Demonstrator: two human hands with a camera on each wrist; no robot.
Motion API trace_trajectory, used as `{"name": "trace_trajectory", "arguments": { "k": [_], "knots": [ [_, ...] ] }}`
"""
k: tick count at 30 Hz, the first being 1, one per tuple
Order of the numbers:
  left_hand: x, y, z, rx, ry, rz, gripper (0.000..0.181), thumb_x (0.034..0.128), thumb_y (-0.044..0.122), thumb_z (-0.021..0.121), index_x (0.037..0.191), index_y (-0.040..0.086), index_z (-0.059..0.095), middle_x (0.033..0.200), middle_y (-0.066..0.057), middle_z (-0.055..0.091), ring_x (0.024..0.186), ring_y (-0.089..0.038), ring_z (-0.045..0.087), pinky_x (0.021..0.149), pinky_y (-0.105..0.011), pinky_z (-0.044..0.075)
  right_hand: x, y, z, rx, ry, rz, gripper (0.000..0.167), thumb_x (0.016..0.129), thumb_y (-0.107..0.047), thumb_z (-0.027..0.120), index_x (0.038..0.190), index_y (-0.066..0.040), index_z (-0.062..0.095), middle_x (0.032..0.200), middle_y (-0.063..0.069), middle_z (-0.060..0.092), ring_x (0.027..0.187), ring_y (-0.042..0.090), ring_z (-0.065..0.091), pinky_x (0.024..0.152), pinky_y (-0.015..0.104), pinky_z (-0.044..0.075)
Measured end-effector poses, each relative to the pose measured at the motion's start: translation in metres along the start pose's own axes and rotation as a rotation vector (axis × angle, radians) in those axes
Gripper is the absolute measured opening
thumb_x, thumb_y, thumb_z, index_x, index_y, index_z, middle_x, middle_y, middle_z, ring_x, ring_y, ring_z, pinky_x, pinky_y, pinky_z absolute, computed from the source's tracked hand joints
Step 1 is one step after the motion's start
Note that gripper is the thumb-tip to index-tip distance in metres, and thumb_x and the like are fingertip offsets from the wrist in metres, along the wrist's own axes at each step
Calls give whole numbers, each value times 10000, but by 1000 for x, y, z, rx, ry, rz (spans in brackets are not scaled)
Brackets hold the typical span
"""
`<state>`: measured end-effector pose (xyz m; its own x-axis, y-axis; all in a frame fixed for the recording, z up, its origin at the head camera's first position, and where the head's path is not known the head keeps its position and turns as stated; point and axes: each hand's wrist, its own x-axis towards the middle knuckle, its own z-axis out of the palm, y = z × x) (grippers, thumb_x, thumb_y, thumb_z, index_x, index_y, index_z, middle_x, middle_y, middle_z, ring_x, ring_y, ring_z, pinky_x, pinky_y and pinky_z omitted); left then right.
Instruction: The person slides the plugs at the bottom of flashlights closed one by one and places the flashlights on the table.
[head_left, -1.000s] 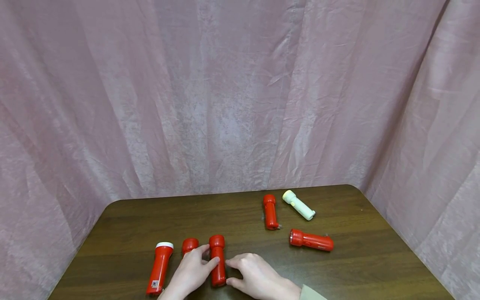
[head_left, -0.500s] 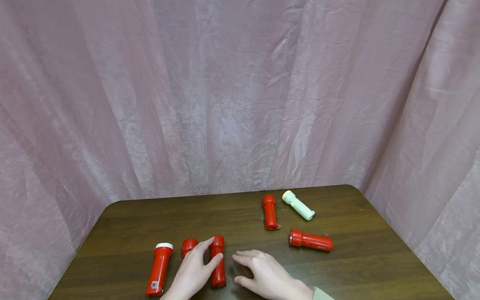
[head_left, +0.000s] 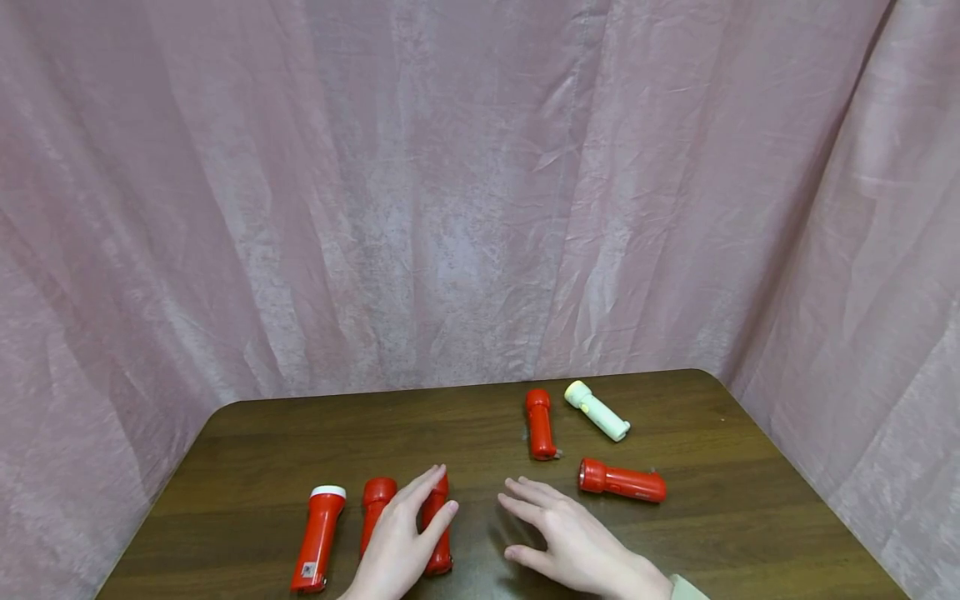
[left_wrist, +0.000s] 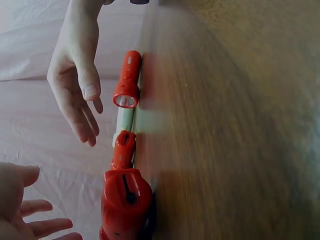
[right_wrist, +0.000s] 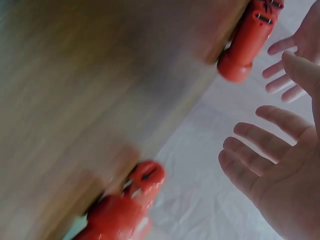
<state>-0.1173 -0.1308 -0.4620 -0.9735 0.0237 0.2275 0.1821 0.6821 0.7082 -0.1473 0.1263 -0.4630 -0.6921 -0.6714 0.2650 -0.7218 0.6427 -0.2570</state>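
Observation:
Fingers spread, my left hand [head_left: 401, 529] hovers over a red flashlight [head_left: 441, 546], covering part of it. Just left of that lies a second red flashlight [head_left: 377, 500], its lower end hidden by the same hand. A red flashlight with a white rim [head_left: 318, 542] rests farther left. My right hand [head_left: 570, 533] is in the air over the table, its fingers extended and holding nothing. The left wrist view shows a gap between the left hand [left_wrist: 25, 205] and the nearest flashlight [left_wrist: 125, 205]. In the right wrist view, the right hand [right_wrist: 280, 175] has an uncovered palm.
On the right half of the wooden table [head_left: 720, 533] lie a red flashlight [head_left: 622, 481] set crosswise, another red flashlight [head_left: 541, 425] and a pale green flashlight [head_left: 598, 412]. Pink curtains [head_left: 450, 208] hang behind the table and along its right side.
My left hand has let go of the red flashlight and risen with its fingers straightening. My right hand has drawn away to the right and opened wider. The flashlights have stayed put.

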Motion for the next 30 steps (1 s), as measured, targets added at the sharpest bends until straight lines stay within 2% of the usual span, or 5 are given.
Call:
{"name": "trace_trajectory", "arguments": {
  "k": [4,8,15,23,30],
  "knots": [
    [-2,3,4,4,28,32,502,996,405,710,1455,213,641,1494,-45,655,1385,-299,623,1139,-555,506,-6,12,-7,-48,54,22,579,931,-416,787,1426,-143,663,1526,51,628,1396,301,619,1090,494,560],
    [-2,6,8,-12,25,44,508,1000,403,705,1462,203,634,1500,-42,650,1397,-307,612,1148,-573,492,-12,25,-14,-65,86,57,579,911,-382,812,1416,-135,671,1519,67,632,1399,318,615,1086,525,555],
    [-3,10,11,-33,19,70,516,1014,417,685,1469,182,626,1507,-46,643,1401,-315,610,1139,-579,499,-22,43,-22,-84,95,113,596,899,-364,824,1412,-104,669,1522,94,627,1407,328,608,1085,530,554],
    [-1,13,17,-33,61,116,496,1006,387,704,1453,179,641,1487,-30,660,1377,-291,633,1126,-554,513,-28,58,-28,-110,109,134,600,886,-328,840,1415,-105,666,1509,79,636,1392,332,618,1063,521,568],
    [-1,18,24,-49,63,144,484,986,353,735,1440,207,652,1472,-3,669,1354,-260,646,1108,-531,532,-34,70,-33,-125,108,174,594,868,-321,857,1394,-107,683,1491,78,651,1384,332,625,1066,512,569]
  ]
}}
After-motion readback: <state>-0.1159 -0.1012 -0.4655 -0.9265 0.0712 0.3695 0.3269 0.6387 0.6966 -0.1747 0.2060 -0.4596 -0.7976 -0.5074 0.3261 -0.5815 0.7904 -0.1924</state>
